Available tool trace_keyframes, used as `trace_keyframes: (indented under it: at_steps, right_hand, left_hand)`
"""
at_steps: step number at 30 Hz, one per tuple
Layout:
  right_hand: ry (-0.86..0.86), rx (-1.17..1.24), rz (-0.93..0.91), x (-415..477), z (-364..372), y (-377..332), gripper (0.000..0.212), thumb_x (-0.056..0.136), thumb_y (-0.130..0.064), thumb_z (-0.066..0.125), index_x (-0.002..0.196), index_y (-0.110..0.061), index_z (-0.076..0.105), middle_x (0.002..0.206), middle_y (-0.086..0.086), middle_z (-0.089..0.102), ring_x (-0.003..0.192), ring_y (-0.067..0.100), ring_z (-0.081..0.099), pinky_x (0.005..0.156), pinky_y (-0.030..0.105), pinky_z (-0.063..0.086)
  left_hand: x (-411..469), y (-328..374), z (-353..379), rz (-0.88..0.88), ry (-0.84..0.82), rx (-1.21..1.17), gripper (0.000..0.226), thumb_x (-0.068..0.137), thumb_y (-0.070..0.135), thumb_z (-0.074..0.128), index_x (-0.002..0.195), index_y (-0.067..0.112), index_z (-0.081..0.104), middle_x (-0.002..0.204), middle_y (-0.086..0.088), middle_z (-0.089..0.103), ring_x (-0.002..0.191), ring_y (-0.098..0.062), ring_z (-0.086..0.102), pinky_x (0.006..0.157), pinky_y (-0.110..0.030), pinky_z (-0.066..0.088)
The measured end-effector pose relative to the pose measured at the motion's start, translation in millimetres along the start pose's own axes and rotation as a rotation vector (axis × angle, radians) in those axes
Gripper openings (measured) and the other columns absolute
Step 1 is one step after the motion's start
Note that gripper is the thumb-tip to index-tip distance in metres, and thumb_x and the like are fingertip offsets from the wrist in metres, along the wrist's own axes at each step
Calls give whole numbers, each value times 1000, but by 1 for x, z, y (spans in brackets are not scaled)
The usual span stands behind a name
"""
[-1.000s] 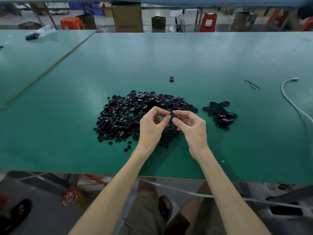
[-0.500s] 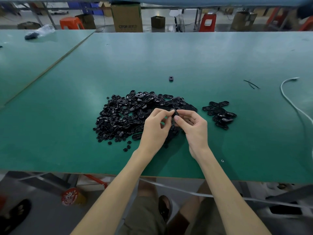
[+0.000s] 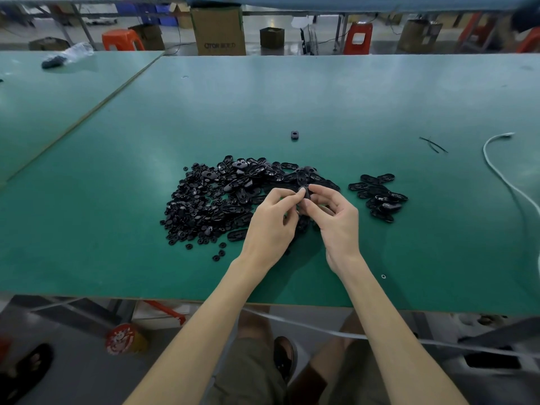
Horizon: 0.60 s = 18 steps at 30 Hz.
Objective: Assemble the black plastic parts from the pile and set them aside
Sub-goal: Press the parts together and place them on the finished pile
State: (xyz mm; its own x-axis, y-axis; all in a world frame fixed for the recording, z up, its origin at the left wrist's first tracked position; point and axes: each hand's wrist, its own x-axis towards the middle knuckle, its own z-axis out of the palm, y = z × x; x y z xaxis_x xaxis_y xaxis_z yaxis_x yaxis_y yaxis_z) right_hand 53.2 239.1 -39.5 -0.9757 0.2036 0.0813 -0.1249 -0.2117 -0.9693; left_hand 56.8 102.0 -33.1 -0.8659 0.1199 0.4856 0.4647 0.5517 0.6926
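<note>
Head view: a small black part, dark and mostly hidden, is pinched between the curled fingertips of the left hand and the right hand. They hold it over the near right edge of the pile of glossy ovals and discs. Finished ovals lie just right of the pile.
</note>
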Motion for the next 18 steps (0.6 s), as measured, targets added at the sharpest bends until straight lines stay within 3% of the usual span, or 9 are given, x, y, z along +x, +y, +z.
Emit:
trace_keyframes:
  at_steps: [6,11,14,18]
  right_hand:
    - [1,-16,10,1,0,2,37,90,0,79,125,-10,74,98,8,73,90,22,78,89,30,61]
    - [-3,-42,6,1,1,1,35,89,1,78,121,-11,75,99,3,80,94,18,77,87,29,60]
    - [-10,-42,12,0,1,0,34,87,0,81,117,-14,76,99,3,79,93,20,77,88,30,61]
    - [-76,-16,0,-3,3,-3,34,86,3,81,113,-16,77,98,6,79,90,22,78,83,29,62]
  left_hand:
    - [1,1,-1,4,30,5,33,98,-3,59,127,7,72,122,-2,68,89,-9,66,82,-21,54]
    - [1,1,-5,-160,95,-214,21,96,-5,56,101,11,69,99,5,77,78,-4,73,68,-12,49]
    - [4,0,-6,-276,134,-305,13,103,9,56,108,17,65,95,6,76,79,-10,75,70,-30,58]
    - [6,3,-7,-307,63,-353,17,104,21,61,116,14,70,95,5,78,83,-10,75,74,-26,57]
